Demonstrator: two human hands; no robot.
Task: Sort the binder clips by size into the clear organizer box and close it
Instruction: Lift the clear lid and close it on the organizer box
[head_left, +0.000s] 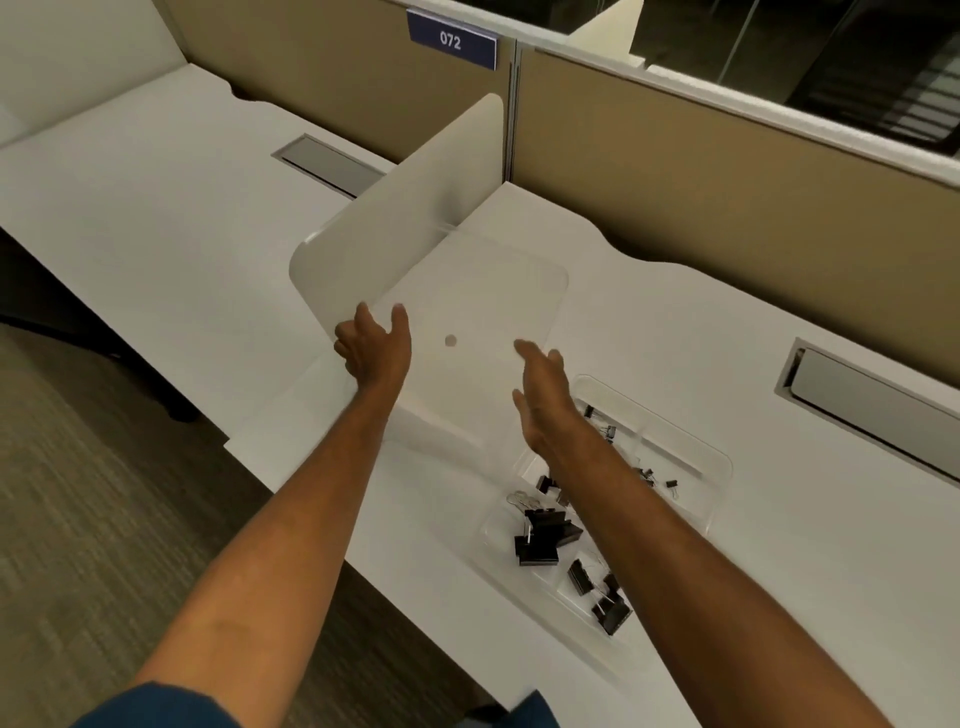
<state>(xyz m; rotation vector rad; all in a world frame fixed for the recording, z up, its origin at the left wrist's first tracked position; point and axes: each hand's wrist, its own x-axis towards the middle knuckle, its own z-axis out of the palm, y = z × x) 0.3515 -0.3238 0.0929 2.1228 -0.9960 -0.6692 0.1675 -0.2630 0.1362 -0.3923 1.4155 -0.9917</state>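
Observation:
The clear organizer box (691, 457) lies open on the white desk, right of centre. Large black binder clips (540, 540) fill its near compartment, more black clips (602, 597) lie at its near end, and small clips (671, 484) sit in far compartments. The clear lid (483, 291), marked by a small round sticker, is tilted up off the desk to the left of the box. My left hand (374, 348) grips the lid's left edge. My right hand (540, 400) is spread open beside the lid's right edge, above the box; whether it touches the lid is unclear.
A white upright divider panel (415, 208) stands directly behind the lid. Tan cubicle walls (675, 171) run along the back. A metal cable slot (862, 405) sits in the desk at right, another (327, 161) on the neighbouring desk. The desk's front edge (322, 519) drops to carpet at left.

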